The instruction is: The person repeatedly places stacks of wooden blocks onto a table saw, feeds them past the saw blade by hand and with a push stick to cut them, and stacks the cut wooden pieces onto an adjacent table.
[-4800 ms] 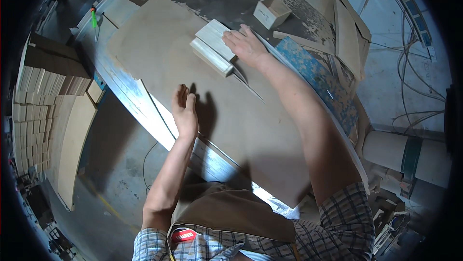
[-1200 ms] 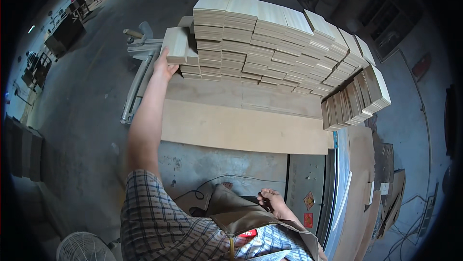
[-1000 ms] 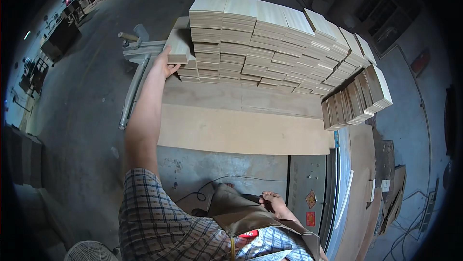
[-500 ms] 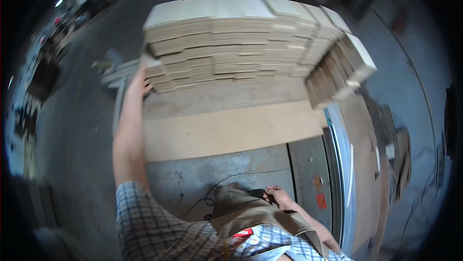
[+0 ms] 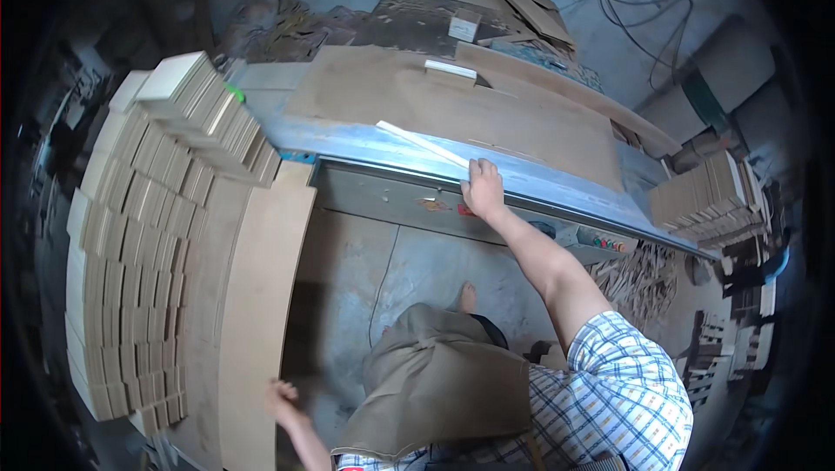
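My right hand [image 5: 484, 189] is closed on the near end of a thin white strip [image 5: 417, 142], at the front edge of a long metal machine bed [image 5: 557, 197]. The strip slants away to the left across the bed. Down at the lower left, my left hand [image 5: 283, 401] is beside the edge of a pale wooden board [image 5: 261, 297]; motion blur smears its fingers. Along the board's left side stand stacks of cut wooden panels [image 5: 130, 271].
A brown sheet [image 5: 374, 93] covers the bed's far side, with a short white piece [image 5: 450, 69] on it. Control buttons [image 5: 604, 242] sit on the machine's front at right. More stacked panels [image 5: 709, 197] stand at the far right, above wood scraps [image 5: 639, 284] on the floor.
My view has swung right, from the panel stacks to the machine bed. My left hand has come away from the stacks; my right hand has moved from my apron to the white strip.
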Demonstrator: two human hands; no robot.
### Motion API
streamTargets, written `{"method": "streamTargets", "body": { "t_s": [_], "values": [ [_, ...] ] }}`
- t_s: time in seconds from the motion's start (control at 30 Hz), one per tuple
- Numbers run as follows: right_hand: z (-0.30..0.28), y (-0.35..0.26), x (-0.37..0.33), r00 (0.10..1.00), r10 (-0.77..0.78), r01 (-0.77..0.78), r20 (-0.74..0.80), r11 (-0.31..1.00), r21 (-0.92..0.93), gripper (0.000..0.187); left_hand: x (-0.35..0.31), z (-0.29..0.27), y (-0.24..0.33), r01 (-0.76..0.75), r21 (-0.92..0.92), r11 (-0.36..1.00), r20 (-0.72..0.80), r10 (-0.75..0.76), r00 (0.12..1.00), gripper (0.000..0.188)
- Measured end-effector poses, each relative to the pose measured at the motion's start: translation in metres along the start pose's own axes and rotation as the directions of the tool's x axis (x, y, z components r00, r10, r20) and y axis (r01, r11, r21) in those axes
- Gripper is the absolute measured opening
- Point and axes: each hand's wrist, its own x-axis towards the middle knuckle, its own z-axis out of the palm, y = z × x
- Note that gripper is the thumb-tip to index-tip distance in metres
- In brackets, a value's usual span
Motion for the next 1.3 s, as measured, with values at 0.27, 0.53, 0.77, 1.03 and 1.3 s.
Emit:
{"method": "streamTargets", "body": {
  "t_s": [0.27, 0.53, 0.77, 1.03, 1.3],
  "values": [
    [0.034, 0.063, 0.028, 0.875, -0.106, 0.104, 0.473, 0.994, 0.03, 0.033, -0.09, 0.181, -0.051, -0.079, 0.49, 0.868, 0.434, -0.164, 0.886, 0.029],
    [0.076, 0.062, 0.092, 0.847, 0.116, -0.386, 0.519, 0.805, 0.45, 0.041, -0.125, 0.169, -0.117, 0.029, 0.614, 0.788, 0.22, -0.207, 0.953, 0.022],
    [0.101, 0.056, 0.116, 0.86, 0.305, -0.505, 0.41, 0.63, 0.59, 0.041, -0.184, 0.192, -0.167, 0.047, 0.603, 0.797, 0.24, -0.237, 0.942, 0.019],
    [0.06, 0.129, 0.036, 0.732, 0.57, -0.657, 0.374, 0.443, 0.61, 0.034, -0.107, 0.229, -0.193, 0.101, 0.635, 0.766, 0.282, -0.351, 0.893, 0.014],
    [-0.046, 0.357, -0.002, 0.513, 0.845, -0.723, 0.151, 0.33, 0.607, 0.026, 0.01, 0.343, -0.181, 0.057, 0.714, 0.698, 0.45, -0.52, 0.727, 0.01]
  ]
}}
